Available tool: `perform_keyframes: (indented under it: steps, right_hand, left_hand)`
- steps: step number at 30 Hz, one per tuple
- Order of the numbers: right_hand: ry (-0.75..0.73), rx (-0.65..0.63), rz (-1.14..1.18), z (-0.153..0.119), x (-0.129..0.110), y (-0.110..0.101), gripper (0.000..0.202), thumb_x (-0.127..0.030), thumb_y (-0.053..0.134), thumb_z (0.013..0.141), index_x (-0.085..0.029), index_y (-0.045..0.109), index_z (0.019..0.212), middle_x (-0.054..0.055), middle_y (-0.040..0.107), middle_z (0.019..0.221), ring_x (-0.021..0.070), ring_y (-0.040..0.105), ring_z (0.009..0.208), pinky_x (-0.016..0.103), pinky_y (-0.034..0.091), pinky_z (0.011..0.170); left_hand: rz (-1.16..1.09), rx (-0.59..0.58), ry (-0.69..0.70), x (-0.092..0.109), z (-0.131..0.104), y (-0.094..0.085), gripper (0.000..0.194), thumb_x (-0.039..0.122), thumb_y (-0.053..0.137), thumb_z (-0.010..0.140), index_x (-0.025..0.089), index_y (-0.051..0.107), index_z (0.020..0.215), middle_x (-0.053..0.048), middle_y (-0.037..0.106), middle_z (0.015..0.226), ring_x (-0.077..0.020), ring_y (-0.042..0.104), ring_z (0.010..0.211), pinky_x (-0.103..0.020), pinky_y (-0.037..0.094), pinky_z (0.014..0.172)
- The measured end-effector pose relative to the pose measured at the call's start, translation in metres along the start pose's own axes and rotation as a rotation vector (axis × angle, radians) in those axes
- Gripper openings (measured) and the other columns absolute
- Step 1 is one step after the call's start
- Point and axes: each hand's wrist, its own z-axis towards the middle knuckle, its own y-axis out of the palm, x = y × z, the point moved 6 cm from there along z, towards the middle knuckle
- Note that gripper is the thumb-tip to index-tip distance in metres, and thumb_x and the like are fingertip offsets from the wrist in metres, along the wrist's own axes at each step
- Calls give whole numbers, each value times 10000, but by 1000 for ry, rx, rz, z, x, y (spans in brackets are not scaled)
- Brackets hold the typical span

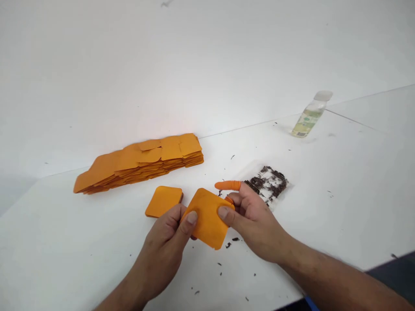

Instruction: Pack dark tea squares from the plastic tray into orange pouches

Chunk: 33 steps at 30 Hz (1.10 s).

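Observation:
An orange square piece with rounded corners (209, 218) is held above the table between both hands. My left hand (171, 242) pinches its left side, the thumb on top. My right hand (253, 218) grips its right side with the thumb on top, and its index finger, in an orange finger cover (228, 185), points out above the piece. Just behind my left hand lies a small stack of similar orange squares (164, 201). A long, overlapping pile of orange pieces (142, 162) lies along the wall at the back left.
A clear bag with dark flakes (272, 183) lies beyond my right hand, partly hidden by it. A clear bottle with a green and yellow label (309, 116) stands by the wall at the back right. Dark scraps (235, 239) are scattered over the white table (97, 259).

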Motion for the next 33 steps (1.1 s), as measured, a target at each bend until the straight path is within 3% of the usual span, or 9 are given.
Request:
perform_keyframes:
  steps: [4,6,11,16,21,24,26,29,33]
  right_hand:
    - [17,-26,33,2,-4,-5,430,-334,674,986,-246,501,1369,-53,592,765,143,552,659,308,461,626]
    - [3,-76,-12,2,-4,-4,393,-306,640,1007,-256,508,1373,-54,597,755,142,552,652,311,467,630]
    - [-67,-103,-143,-1,-2,-3,340,-290,559,1051,-310,520,1388,-37,619,815,157,610,693,324,497,645]
    - [-101,-86,-221,-2,-5,-4,412,-270,640,1001,-290,527,1397,-3,654,972,145,621,770,310,519,686]
    - [-50,-157,-285,-1,-8,2,419,-210,643,967,-261,563,1375,-74,530,738,110,487,623,243,429,572]
    - [-79,-39,-275,1,-10,-2,375,-204,607,978,-263,575,1347,-88,489,698,109,458,586,245,416,552]
    - [-146,100,-290,1,-13,-8,350,-223,599,991,-271,578,1337,-92,472,680,118,464,593,258,424,566]
    - [-197,216,-329,0,-16,-13,348,-234,619,988,-276,585,1331,-96,476,659,127,483,600,272,429,582]
    - [-110,210,-241,3,-10,-14,347,-259,616,994,-271,569,1338,-97,490,657,129,490,588,280,440,584]
  left_hand:
    - [-215,-294,-4,-8,4,18,358,584,620,989,231,678,991,-19,629,926,-182,550,871,-304,476,812]
    - [-317,-359,-13,-9,5,20,311,540,609,1012,242,682,1061,-28,639,980,-186,563,924,-316,489,856]
    - [-301,-336,68,-4,6,22,355,520,560,1045,214,668,900,-8,609,840,-150,541,800,-280,476,771]
    - [-206,-361,39,-3,4,25,405,563,570,1025,201,635,856,9,574,773,-134,522,710,-265,462,678]
    - [-113,-378,-83,-9,7,23,478,615,657,956,199,552,744,38,497,681,-110,446,619,-240,392,583]
    - [-337,-253,-142,-17,12,25,475,646,695,915,201,592,785,23,552,714,-117,479,641,-247,413,609]
    - [-459,-236,-127,-19,14,31,437,644,712,902,210,664,894,-10,635,817,-147,554,737,-278,477,701]
    - [-383,-282,-39,-15,12,41,402,606,699,929,209,725,874,-37,679,852,-175,586,823,-303,503,792]
    - [-253,-270,51,-9,10,43,479,590,617,985,210,703,706,-27,626,761,-172,547,788,-292,485,768]
